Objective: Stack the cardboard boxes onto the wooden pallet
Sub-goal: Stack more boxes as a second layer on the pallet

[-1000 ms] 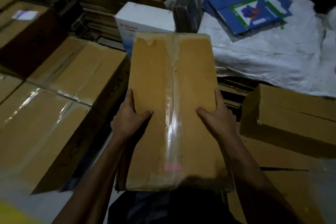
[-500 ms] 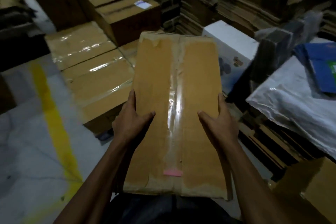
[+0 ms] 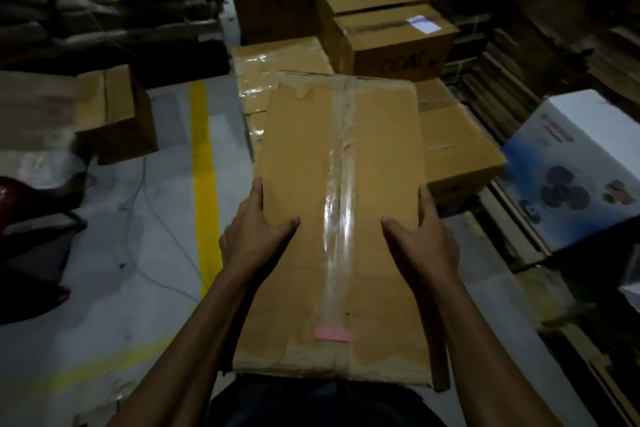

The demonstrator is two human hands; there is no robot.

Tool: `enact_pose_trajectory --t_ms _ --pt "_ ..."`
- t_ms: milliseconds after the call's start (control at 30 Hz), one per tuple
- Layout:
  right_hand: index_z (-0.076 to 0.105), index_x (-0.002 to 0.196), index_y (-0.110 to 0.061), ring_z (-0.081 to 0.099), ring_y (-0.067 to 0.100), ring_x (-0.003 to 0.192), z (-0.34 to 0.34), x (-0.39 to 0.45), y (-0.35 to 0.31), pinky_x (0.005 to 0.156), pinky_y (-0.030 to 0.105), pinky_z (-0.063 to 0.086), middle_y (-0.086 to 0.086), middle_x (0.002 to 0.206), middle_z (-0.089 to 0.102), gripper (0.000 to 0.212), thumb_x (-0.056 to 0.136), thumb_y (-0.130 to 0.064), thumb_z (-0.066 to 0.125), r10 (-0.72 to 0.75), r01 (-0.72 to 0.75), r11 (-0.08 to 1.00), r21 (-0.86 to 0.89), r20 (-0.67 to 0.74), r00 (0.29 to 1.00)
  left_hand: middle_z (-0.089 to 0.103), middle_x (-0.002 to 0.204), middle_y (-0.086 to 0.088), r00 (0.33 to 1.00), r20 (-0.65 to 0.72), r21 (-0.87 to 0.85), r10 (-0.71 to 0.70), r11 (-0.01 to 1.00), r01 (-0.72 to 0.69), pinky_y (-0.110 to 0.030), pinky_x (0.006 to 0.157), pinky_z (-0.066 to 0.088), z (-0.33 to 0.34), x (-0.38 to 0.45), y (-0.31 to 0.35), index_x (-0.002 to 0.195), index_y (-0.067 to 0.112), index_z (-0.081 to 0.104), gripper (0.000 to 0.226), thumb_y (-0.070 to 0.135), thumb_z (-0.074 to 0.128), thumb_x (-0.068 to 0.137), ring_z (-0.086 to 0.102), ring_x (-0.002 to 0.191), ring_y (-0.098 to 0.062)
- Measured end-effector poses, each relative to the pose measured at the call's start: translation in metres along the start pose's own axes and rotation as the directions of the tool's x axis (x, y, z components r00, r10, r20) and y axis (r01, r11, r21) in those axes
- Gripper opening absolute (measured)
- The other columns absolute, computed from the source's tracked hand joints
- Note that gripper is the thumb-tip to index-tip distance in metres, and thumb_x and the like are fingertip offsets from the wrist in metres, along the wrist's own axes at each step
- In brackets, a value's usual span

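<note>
Both hands, left (image 3: 254,236) and right (image 3: 424,239), gripped one box (image 3: 339,218); several stacked boxes (image 3: 391,35) stood ahead, a white box (image 3: 575,163) to the right.

Both bare forearms reach forward from the near edge. The left hand (image 3: 254,236) clasps the left edge of a long, tape-sealed brown cardboard box (image 3: 341,218), thumb lying on top; the right hand (image 3: 424,239) mirrors it on the right edge.

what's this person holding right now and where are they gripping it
A long taped cardboard box, gripped by both hands: left hand on its left edge, right hand on its right edge, thumbs on top.
</note>
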State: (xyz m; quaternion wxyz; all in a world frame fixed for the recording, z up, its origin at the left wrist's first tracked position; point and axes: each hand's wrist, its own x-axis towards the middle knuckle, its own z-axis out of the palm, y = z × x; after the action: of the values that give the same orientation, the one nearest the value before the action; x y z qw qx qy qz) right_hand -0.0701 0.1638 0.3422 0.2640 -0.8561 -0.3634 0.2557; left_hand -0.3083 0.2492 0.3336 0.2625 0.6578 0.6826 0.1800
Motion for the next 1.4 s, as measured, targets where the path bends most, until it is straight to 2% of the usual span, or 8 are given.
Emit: enact_pose_trajectory --t_ms 300,500,833,1133,1267,1400 --pt "0.005 0.159 -0.041 0.042 0.038 0.135 0.094 0.04 -0.14 0.103 0.044 0.037 0.01 0.153 0.043 0.093 0.089 -0.055 0.065 -0.142 0.142 0.99 0.012 0.14 0.98 0.04 0.154 0.003 0.988 -0.116 -0.06 -0.104 0.993 0.098 -0.052 0.102 0.044 -0.089 0.098 -0.085 0.154 0.044 0.002 0.103 0.067 0.064 0.074 0.049 0.13 -0.032" --pt "0.004 0.158 -0.044 0.038 0.036 0.139 0.162 0.089 -0.223 0.109 0.046 0.033 0.009 0.155 0.041 0.094 0.089 -0.057 0.065 -0.216 0.216 0.976 0.02 0.172 0.961 0.043 0.151 0.003 0.966 -0.188 -0.088 -0.177 0.983 0.163 -0.048 0.098 0.043 -0.125 0.177 -0.124 0.154 0.044 0.006 0.1 0.062 0.067 0.077 0.05 0.129 -0.031" --pt "0.006 0.158 -0.046 0.043 0.037 0.134 0.275 0.218 -0.361 0.106 0.047 0.035 0.009 0.151 0.046 0.09 0.088 -0.058 0.062 -0.234 0.24 0.971 -0.002 0.207 0.95 0.039 0.154 0.0 0.949 -0.175 -0.117 -0.262 0.963 0.244 -0.047 0.104 0.039 -0.166 0.365 -0.172 0.157 0.035 0.006 0.102 0.06 0.068 0.079 0.044 0.135 -0.031" --pt "0.006 0.159 -0.043 0.046 0.037 0.133 0.311 0.295 -0.468 0.098 0.043 0.038 0.011 0.148 0.049 0.09 0.09 -0.057 0.062 -0.215 0.222 0.975 -0.026 0.164 0.963 0.039 0.154 -0.001 0.971 -0.123 -0.109 -0.204 0.976 0.191 -0.049 0.103 0.038 -0.209 0.511 -0.179 0.157 0.037 0.003 0.103 0.062 0.067 0.079 0.044 0.134 -0.031" --pt "0.007 0.159 -0.042 0.046 0.037 0.133 0.331 0.326 -0.5 0.102 0.046 0.038 0.012 0.147 0.05 0.09 0.09 -0.056 0.063 -0.149 0.153 0.988 -0.03 0.095 0.984 0.045 0.148 -0.002 0.99 -0.09 -0.086 -0.107 0.991 0.099 -0.048 0.099 0.041 -0.214 0.585 -0.184 0.156 0.039 0.003 0.103 0.063 0.068 0.079 0.047 0.13 -0.031" --pt "0.008 0.159 -0.043 0.042 0.038 0.135 0.354 0.361 -0.532 0.107 0.049 0.033 0.012 0.151 0.046 0.089 0.09 -0.056 0.063 -0.046 0.046 0.999 -0.014 0.029 0.999 0.041 0.151 -0.003 1.0 0.016 -0.07 -0.023 0.997 0.024 -0.052 0.105 0.036 -0.217 0.666 -0.186 0.156 0.038 0.001 0.102 0.061 0.066 0.081 0.044 0.133 -0.035"
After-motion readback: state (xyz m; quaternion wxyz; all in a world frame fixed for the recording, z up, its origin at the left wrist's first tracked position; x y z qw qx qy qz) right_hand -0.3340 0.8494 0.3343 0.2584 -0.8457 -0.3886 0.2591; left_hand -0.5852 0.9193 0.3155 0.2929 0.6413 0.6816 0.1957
